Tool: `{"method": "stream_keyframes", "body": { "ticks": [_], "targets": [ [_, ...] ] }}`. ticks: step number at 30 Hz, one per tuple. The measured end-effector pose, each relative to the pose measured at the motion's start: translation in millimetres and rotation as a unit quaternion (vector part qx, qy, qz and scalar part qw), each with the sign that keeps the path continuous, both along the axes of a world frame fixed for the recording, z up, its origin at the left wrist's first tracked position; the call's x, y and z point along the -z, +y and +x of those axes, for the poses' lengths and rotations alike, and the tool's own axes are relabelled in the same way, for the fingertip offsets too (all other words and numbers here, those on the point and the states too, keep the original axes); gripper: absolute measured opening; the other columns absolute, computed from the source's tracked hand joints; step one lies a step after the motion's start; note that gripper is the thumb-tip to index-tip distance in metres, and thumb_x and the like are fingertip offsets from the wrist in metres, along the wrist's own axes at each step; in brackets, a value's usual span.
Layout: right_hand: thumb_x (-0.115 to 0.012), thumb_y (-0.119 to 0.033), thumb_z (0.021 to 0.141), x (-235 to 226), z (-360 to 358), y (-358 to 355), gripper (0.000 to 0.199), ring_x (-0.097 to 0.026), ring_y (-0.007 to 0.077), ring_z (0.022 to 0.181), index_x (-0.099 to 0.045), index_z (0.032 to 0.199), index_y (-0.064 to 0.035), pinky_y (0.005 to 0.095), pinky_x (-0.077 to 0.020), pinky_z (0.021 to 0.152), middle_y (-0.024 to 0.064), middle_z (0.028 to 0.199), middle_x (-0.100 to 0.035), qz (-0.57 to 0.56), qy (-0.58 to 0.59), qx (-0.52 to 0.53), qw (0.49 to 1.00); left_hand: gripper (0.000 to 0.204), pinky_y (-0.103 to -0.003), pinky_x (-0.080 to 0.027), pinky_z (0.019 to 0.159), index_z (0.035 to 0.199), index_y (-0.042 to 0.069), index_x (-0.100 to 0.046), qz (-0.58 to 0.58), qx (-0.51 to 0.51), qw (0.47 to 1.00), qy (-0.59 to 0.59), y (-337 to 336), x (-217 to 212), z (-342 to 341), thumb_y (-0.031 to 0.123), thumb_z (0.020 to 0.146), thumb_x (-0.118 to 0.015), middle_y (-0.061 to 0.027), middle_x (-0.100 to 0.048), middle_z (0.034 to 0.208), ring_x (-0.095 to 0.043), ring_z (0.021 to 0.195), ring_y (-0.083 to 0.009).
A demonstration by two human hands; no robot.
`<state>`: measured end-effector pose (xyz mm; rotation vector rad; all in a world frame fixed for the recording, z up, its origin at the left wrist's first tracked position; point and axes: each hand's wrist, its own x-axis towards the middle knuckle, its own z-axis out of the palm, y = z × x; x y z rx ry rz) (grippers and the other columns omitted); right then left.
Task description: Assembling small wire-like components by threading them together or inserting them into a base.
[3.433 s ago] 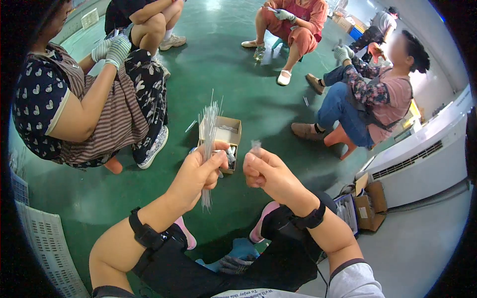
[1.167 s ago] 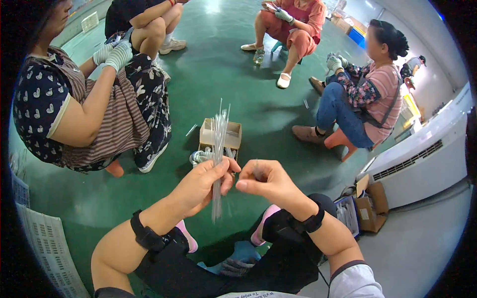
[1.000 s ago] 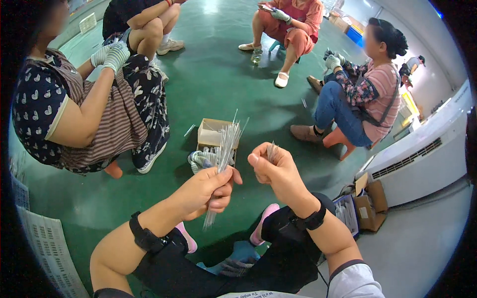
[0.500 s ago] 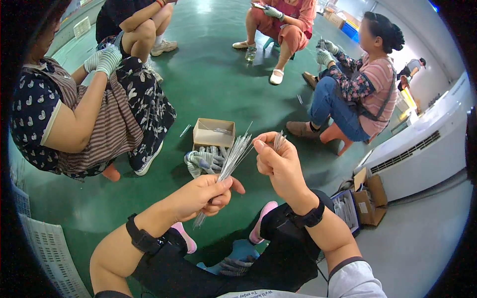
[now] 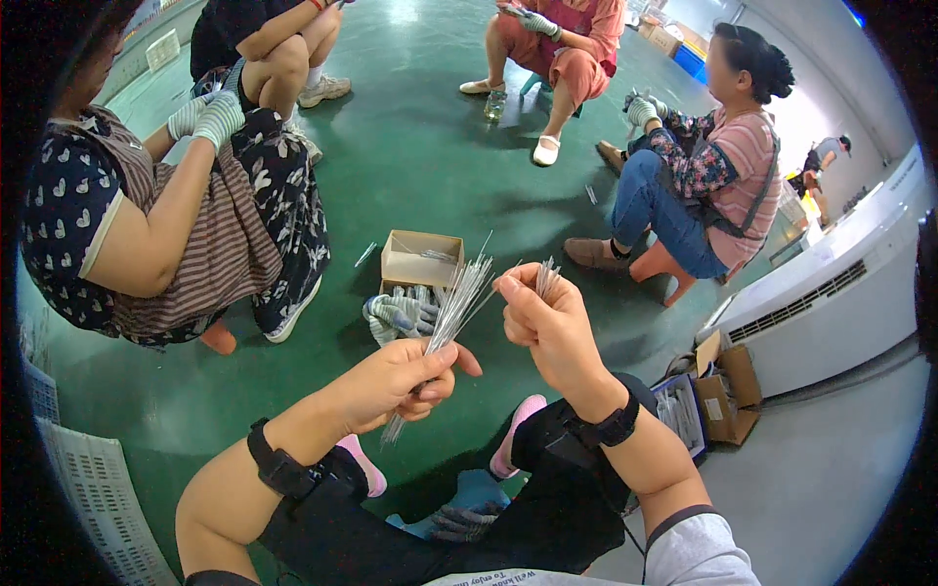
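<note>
A fanned bundle of thin, silvery wires (image 5: 457,311) is gripped in my left hand (image 5: 403,383), its tips pointing up and its lower ends sticking out beneath the palm. Close beside it, my right hand (image 5: 549,327) is closed around a smaller bunch of similar wires (image 5: 548,278), of which only the tips show above the curled fingers. Thumb and forefinger of that hand pinch near the top of the larger bundle, where a thin wire appears to slant across to them. Beyond my hands, an open cardboard box (image 5: 421,262) on the floor contains a few thin pieces.
Striped work gloves (image 5: 396,316) lie by the box. Several gloved people sit around on low stools, including one in a pink top (image 5: 747,161). A blue bin (image 5: 681,410) and an open carton (image 5: 728,396) stand at my right. White crates (image 5: 103,498) are at the left.
The larger bundle has shifted slightly, and a wire now slants from it toward my right fingertips. The co-worker on the right has changed hand position; a distant person has moved.
</note>
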<state>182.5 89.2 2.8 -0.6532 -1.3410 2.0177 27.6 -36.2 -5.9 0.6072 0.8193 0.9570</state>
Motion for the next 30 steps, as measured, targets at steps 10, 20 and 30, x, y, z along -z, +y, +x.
{"method": "stream_keyframes", "body": {
  "ticks": [10,20,30],
  "targets": [
    [-0.054,-0.01,0.086,-4.0,1.4,0.0,0.008,-0.026,0.0042,0.043,-0.051,0.082,-0.0049,0.022,-0.0195,0.042,-0.0059,0.052,-0.033,0.023,-0.016,0.0,1.0,0.034,-0.018,-0.021,0.04,0.102,0.001,-0.048,-0.002,-0.004,1.0,-0.005,0.8,0.3,0.8,0.033,0.095,-0.038,0.0043,-0.035,0.06,-0.027,0.045,-0.0028],
    [-0.057,-0.011,0.085,-3.8,2.6,4.2,0.008,-0.027,0.0016,0.045,-0.054,0.082,-0.0044,0.0207,-0.0183,0.041,-0.0079,0.057,-0.037,-0.008,0.041,0.034,0.999,0.026,-0.019,-0.022,0.041,0.093,0.005,-0.049,-0.009,-0.11,0.994,-0.007,4.8,9.0,-4.4,0.031,0.094,-0.043,0.0037,-0.038,0.059,-0.026,0.045,-0.0033],
    [-0.057,-0.01,0.086,-3.6,-3.4,-10.1,0.015,-0.029,0.0021,0.049,-0.06,0.092,0.0021,0.0197,-0.0198,0.043,-0.0064,0.061,-0.042,0.043,-0.086,-0.054,0.994,0.026,-0.019,-0.022,0.041,0.093,0.005,-0.049,0.0,-0.109,0.994,0.007,5.1,5.0,-3.4,0.031,0.093,-0.044,0.0038,-0.038,0.058,-0.026,0.044,-0.0032]
  ]
}}
